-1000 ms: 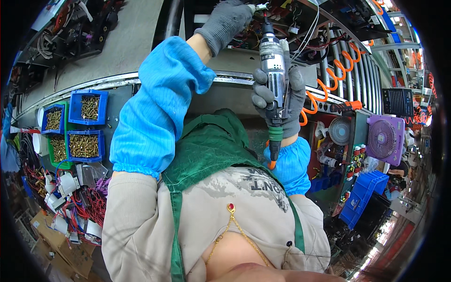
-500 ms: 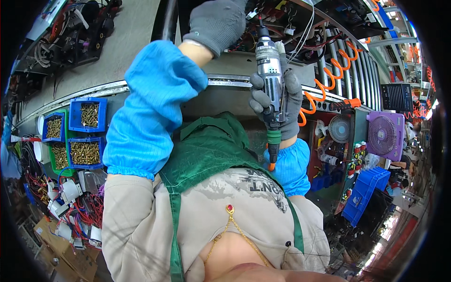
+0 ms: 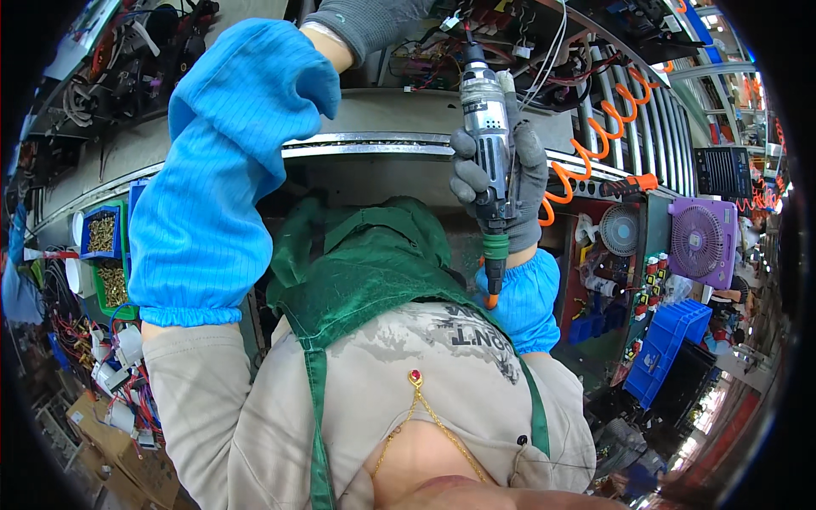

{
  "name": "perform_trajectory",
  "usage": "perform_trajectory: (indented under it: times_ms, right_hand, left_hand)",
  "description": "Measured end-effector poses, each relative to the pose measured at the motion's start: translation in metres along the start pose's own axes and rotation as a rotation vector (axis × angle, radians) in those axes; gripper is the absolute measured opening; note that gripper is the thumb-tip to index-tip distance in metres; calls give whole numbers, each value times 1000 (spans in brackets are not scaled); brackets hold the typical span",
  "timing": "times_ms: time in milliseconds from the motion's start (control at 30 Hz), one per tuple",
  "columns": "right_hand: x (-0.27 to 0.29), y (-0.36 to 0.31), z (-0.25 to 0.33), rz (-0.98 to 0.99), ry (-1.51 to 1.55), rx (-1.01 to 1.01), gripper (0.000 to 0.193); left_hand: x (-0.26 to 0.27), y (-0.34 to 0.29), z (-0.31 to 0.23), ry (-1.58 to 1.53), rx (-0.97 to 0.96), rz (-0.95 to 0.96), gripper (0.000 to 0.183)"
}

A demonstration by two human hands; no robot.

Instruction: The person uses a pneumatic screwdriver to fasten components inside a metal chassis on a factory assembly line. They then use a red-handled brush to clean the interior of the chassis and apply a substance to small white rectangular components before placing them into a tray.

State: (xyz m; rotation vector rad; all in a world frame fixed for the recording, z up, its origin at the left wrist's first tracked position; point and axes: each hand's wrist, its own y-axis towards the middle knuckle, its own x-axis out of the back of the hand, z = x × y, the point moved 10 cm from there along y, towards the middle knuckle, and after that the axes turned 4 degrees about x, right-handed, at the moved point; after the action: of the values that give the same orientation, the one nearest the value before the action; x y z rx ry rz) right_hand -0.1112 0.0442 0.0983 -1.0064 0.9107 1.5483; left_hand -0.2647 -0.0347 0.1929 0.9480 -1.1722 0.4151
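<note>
My right hand (image 3: 527,174), in a grey glove, is wrapped around an air screwdriver (image 3: 489,140). The tool points away from me, and its tip reaches wiring inside an open metal housing (image 3: 544,25) at the top. My left hand (image 3: 370,24), gloved in grey too, is at the upper edge, left of that tip and by the housing. Its fingers run out of the picture, so whether it holds anything is hidden. Loose wires (image 3: 557,55) hang beside the screwdriver.
An orange coiled hose (image 3: 599,140) stretches over metal rollers (image 3: 633,119) at right. Blue bins of brass screws (image 3: 104,234) stand at left, partly behind my blue sleeve (image 3: 204,187). Another wired assembly (image 3: 127,68) sits upper left. At right are a purple fan (image 3: 701,242) and a blue crate (image 3: 667,353).
My left hand and arm have moved left and farther up, covering more of the screw bins. My right hand and the screwdriver stay almost in place.
</note>
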Motion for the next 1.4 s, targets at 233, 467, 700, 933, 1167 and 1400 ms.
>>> perform_trajectory:
  times_ms: [233,467,700,933,1167,1400]
  right_hand:
    - [-1,1,4,-51,-62,26,59]
    - [-2,2,-1,-83,-92,9,58]
    - [1,0,3,-47,-60,23,58]
    - [-11,0,0,1,-199,-40,57]
    - [-15,1,6,-72,-78,10,59]
    - [-10,0,7,-145,-393,-32,60]
  left_hand:
    - [-18,10,2,-116,152,-169,16]
    - [-14,5,12,-81,169,-94,15]
    - [-20,12,2,-125,161,-99,15]
    - [-12,3,16,-92,175,-79,18]
    - [-16,9,8,-73,142,-85,18]
    - [-11,3,13,-83,188,-16,19]
